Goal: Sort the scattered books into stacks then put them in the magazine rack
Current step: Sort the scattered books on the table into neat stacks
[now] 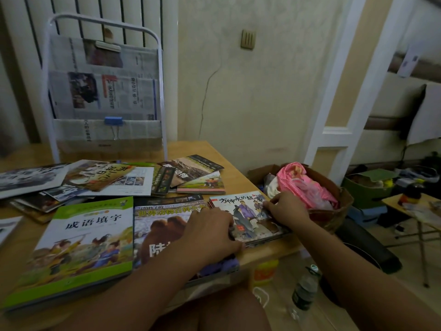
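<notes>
- Your left hand (212, 231) sits at centre frame, fingers curled down over the near left edge of a small stack of thin glossy storybooks (248, 217), gripping it.
- Your right hand (285, 207) grips the stack's far right edge, fingers bent round it; the fingertips are hidden behind the covers.
- The stack lies at the right edge of the pale wooden table (241, 180). Its top cover shows robed cartoon figures under black characters.
- Just left of it lies a large flat animal book with a brown furry creature on the cover (162, 230), partly covered by your left forearm.
- Further left, a thick green-bordered paperback with cartoon warriors (78, 247) lies flat in the lower left of the frame.
- Behind these, loose thin books and magazines (114, 177) overlap in a scattered heap across the middle left; some titles are too blurred to read.
- In the upper left of the frame stands a white metal-tube magazine rack (105, 87), its pockets lined with newspaper and pinned by a blue binder clip (113, 121).
- At right, beyond the table edge, a brown cardboard box holding crumpled pink checked cloth (329, 199) is partly cut off by your right hand.
</notes>
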